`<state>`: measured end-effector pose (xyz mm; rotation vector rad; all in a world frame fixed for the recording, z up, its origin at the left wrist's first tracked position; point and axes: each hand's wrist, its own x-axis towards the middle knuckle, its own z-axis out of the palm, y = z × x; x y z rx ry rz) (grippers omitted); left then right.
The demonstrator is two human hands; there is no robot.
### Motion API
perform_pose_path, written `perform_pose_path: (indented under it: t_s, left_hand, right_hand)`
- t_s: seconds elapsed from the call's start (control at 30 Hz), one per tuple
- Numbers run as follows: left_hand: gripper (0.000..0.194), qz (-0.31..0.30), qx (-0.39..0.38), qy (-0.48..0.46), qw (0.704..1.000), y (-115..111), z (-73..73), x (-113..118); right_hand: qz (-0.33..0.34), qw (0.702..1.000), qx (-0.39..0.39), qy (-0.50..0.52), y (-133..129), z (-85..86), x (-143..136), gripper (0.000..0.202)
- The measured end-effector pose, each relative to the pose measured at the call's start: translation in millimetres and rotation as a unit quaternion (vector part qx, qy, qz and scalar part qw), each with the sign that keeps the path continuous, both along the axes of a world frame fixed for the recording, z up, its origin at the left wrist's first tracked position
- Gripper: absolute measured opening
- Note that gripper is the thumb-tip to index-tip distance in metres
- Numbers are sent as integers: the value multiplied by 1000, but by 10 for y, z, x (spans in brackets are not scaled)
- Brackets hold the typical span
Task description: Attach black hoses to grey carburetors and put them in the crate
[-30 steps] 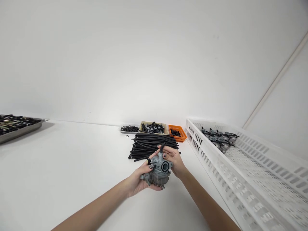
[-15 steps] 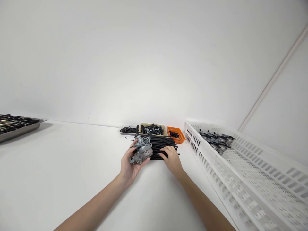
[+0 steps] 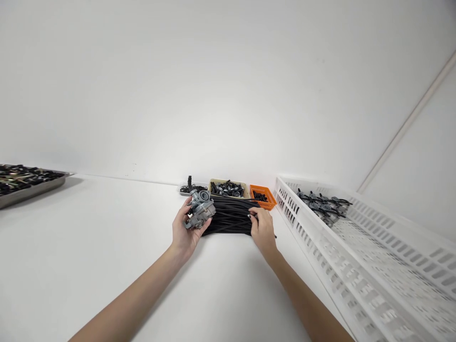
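Note:
In my left hand (image 3: 183, 230) is a grey metal carburetor (image 3: 200, 210), tilted, its round bore facing up and toward me. A black piece sticks up from its top. The fingers wrap round its left side and underside. My right hand (image 3: 263, 229) is at the right end of a bundle of black rubber hoses (image 3: 230, 214) lying crosswise on the white table (image 3: 107, 247). Its thumb and forefinger are pinched on a hose there; the other fingers curl under, and their tips are partly hidden.
Behind the hoses stand a tray of black rings (image 3: 184, 191), a cream tray (image 3: 245, 191) of small fittings and an orange basket (image 3: 273, 203) of black pieces. A white crate (image 3: 302, 232) with several carburetors is on the right. A metal tray (image 3: 35, 191) of parts sits far left.
My right hand has slid right along the hoses to their end. My left hand has moved slightly left and away from me with the carburetor.

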<state>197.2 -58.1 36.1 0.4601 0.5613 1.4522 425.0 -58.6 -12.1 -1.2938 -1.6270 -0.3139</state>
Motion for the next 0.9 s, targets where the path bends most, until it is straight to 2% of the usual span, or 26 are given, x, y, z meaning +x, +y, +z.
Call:
perform_pose_path:
  t_s: [0.13, 0.23, 0.3, 0.37, 0.43, 0.53, 0.7, 0.8, 0.9]
  left_hand:
    - [43, -1, 32, 20, 999, -15, -25, 14]
    - [44, -17, 61, 38, 997, -46, -38, 35]
    - [45, -32, 76, 46, 996, -65, -46, 47]
    - [49, -46, 91, 52, 993, -82, -53, 56]
    - [54, -60, 104, 57, 991, -98, -58, 63]
    - [56, -82, 123, 62, 987, -126, -64, 76]
    - [60, -111, 142, 77, 980, -163, -91, 106]
    - [64, -111, 140, 98, 979, -170, -107, 122]
    - [61, -110, 135, 109, 979, -174, -113, 131]
  right_hand:
    - [27, 995, 63, 69, -66, 104, 31, 36]
    - [69, 983, 54, 159, -144, 184, 6, 37]
    - [131, 960, 23, 245, -196, 240, -30, 35]
    - [195, 925, -5, 327, -238, 293, -72, 32]
    - [231, 890, -16, 392, -265, 337, -110, 31]
    - [235, 862, 4, 449, -282, 374, -145, 22]
    - [195, 854, 43, 480, -291, 392, -187, 24]
    - [194, 841, 17, 504, -270, 384, -204, 27]
    - [204, 816, -13, 541, -224, 356, -196, 30]
